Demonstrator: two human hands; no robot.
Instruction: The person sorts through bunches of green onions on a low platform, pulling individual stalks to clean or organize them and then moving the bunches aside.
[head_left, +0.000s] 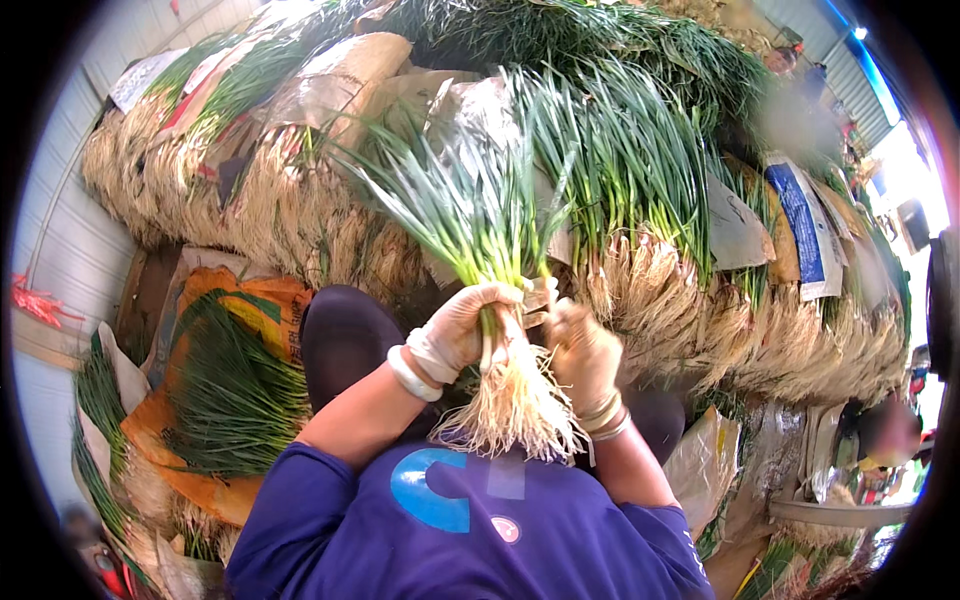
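My left hand (461, 330), in a pale thin glove, grips a bunch of green allium plants (480, 225) around the white stalks. The leaves fan upward and away from me; long pale roots (517, 397) hang towards my lap. At the bunch's right side is my gloved right hand (589, 352), curled and slightly blurred. Its fingertips close on the lower end of one stalk (546, 259) beside the bunch. A bangle circles my left wrist, and a band my right.
A long row of similar plants (637, 165), roots towards me, lies ahead, partly under sacks (802, 232). At left, an orange sack (202, 480) bears more green leaves (232, 382). My knees (349, 345) flank the bunch. A metal bar (840, 514) stands at right.
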